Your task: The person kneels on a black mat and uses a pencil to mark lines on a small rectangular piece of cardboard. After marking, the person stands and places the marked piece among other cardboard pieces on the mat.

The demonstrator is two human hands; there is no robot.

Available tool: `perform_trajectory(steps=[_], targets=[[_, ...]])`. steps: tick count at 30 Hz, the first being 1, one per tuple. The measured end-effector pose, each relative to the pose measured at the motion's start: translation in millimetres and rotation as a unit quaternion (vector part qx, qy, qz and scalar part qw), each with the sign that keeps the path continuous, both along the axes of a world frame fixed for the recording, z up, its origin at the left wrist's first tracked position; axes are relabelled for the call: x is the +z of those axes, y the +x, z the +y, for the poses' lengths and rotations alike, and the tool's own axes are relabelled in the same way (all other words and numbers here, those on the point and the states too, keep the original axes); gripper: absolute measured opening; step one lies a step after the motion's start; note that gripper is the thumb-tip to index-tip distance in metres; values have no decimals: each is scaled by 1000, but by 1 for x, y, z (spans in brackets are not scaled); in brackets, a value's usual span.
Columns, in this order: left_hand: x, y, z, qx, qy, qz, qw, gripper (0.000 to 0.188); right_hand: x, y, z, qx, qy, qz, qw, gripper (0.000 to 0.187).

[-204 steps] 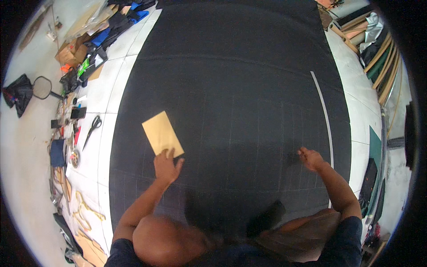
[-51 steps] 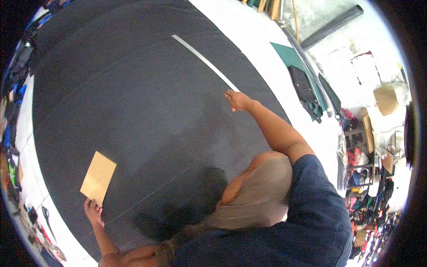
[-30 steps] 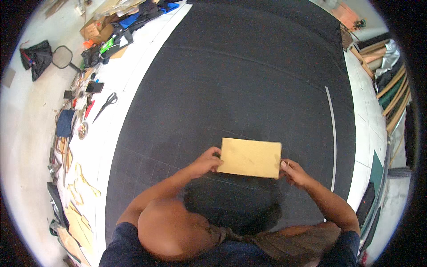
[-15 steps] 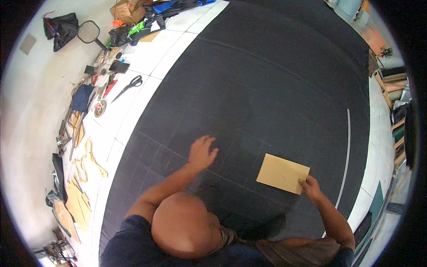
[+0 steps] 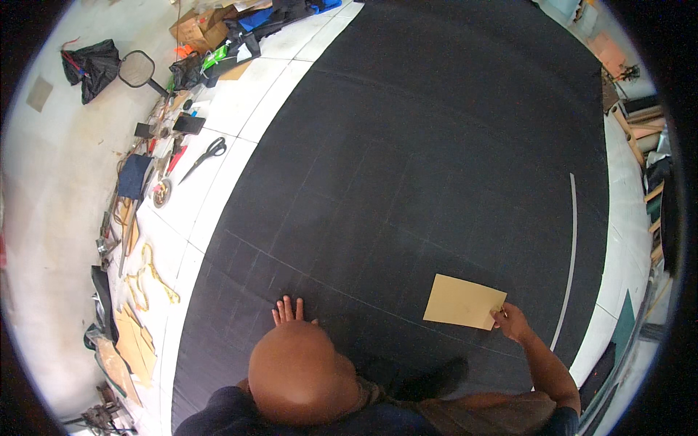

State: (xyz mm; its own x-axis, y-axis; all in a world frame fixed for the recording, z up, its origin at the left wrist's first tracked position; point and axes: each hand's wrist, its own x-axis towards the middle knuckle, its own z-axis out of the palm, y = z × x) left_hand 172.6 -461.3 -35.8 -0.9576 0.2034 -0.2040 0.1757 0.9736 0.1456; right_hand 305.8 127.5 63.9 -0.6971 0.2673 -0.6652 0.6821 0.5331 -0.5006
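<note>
A wide black cloth (image 5: 407,211) marked with faint pale lines lies spread before me. My right hand (image 5: 512,323) pinches the right edge of a tan rectangular cardboard piece (image 5: 462,301), thumb on top. Whether the piece rests on the cloth or is held just above it, I cannot tell. To the left, my left hand (image 5: 289,310) lies on the cloth with its fingers spread and nothing in it; its wrist is hidden. Right of the cardboard, a long thin pale ruler-like strip (image 5: 571,247) runs lengthwise on the cloth.
White floor tiles (image 5: 218,174) border the cloth. Along the left wall are black-handled scissors (image 5: 206,158), a yellow measuring tape (image 5: 145,280), a small round dish (image 5: 162,192), a dark phone (image 5: 189,125) and tan cardboard pieces (image 5: 134,341). Rolls of material (image 5: 646,134) stand at the right.
My left hand has come back toward me and to the left, down onto the cloth. My right hand has shifted the cardboard slightly nearer and turned it a little.
</note>
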Motion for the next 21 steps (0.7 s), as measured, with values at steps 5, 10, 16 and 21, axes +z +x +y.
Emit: perform_trajectory(steps=[5, 10, 16, 21], targets=[[4, -4, 5, -20, -22, 4, 1000, 81, -21, -5, 11, 36, 0, 10, 999, 43], [-2, -2, -5, -53, -46, 63, 996, 82, -27, -27, 25, -43, -13, 26, 999, 36], [88, -81, 52, -83, -175, -307, 932, 76, 8, -32, 51, 110, 129, 45, 984, 32], [212, -131, 133, 63, 114, -323, 937, 58, 111, 4, 33, -175, 27, 86, 980, 27]])
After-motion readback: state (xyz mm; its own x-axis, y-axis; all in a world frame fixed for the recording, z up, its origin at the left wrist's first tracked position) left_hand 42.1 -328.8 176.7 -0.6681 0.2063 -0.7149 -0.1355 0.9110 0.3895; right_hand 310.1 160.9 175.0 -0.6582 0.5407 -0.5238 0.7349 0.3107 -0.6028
